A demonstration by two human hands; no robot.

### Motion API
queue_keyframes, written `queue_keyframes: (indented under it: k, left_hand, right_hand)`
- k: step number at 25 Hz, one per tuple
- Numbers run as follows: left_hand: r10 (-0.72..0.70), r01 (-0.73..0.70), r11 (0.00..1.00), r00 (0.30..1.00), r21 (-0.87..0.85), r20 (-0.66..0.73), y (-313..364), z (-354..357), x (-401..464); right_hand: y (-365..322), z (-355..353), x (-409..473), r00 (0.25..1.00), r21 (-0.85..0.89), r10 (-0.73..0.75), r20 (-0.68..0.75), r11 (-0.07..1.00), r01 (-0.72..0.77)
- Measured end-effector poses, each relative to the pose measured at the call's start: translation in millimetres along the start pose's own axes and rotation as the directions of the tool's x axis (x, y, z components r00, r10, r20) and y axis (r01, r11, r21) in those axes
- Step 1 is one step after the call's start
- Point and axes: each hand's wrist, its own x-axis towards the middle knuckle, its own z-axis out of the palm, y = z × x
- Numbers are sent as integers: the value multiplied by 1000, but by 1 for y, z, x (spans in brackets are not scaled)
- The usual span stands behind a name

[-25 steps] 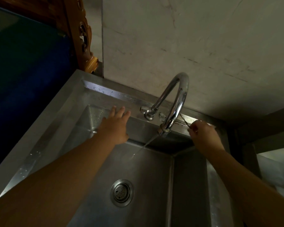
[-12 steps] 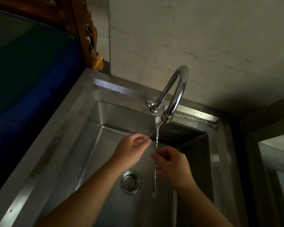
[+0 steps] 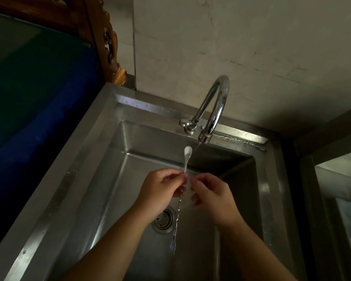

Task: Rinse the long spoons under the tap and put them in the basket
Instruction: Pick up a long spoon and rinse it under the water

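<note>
Over sink (image 3: 101, 151), between both hands: long twisted-stem spoon (image 3: 179, 201) pinched by left hand (image 3: 162, 191), axis near-vertical, bowl up beside tap (image 3: 213, 110) stream; right hand (image 3: 213, 197) loosely curled just beside stem, contact unclear; basket unseen.

Two forearms are showing, both bare right down from the bottom edge; no sleeve is covering either one. The left hand (image 3: 162, 191) is wearing nothing: no ring, glove or band is showing on its back or knuckles. The right hand (image 3: 213, 197) is going just as bare, its wrist behind it carrying no watch or strap. Dim light is keeping the nails and fingertips too dark to make out.
</note>
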Motion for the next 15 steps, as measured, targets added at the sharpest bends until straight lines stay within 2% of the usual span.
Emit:
queue_keyframes:
  k: [3, 8, 15]
  left_hand:
    - [-10, 10, 1000, 1000, -2, 14, 5, 8, 1]
    - [-41, 41, 999, 999, -1, -21, 7, 16, 1]
    - [-109, 109, 994, 994, -17, -19, 0, 17, -6]
  right_hand:
    - [-9, -5, 16, 999, 44, -5, -51, 999, 7]
    - [-17, 1, 30, 996, 85, 90, 21, 992, -92]
    - [-9, 5, 28, 981, 236, 186, 52, 952, -193]
